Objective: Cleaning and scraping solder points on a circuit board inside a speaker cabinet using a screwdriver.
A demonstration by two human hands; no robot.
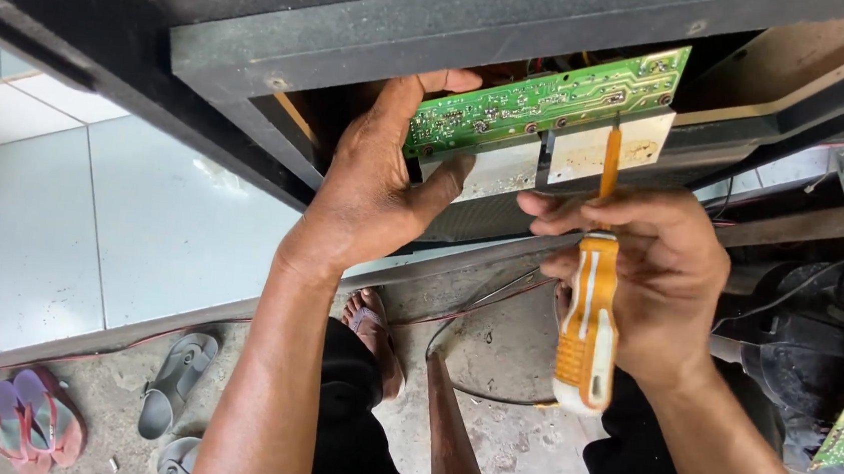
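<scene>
While the green board (pixel 553 102) sits tilted in the cabinet (pixel 438 38) opening, its long axis running from lower left up to upper right, I note the screwdriver (pixel 588 320) standing nearly upright just below its right half. Tip meets the board's lower edge near a pale plate (pixel 610 146); exact contact point too small to tell. My right hand (pixel 660 276) is closed round the orange handle, directly beneath the board. My left hand (pixel 376 178) is nearer, fingers spread, thumb and palm bracing the board's left end. Sandals (pixel 31 422) lie on the floor below.
</scene>
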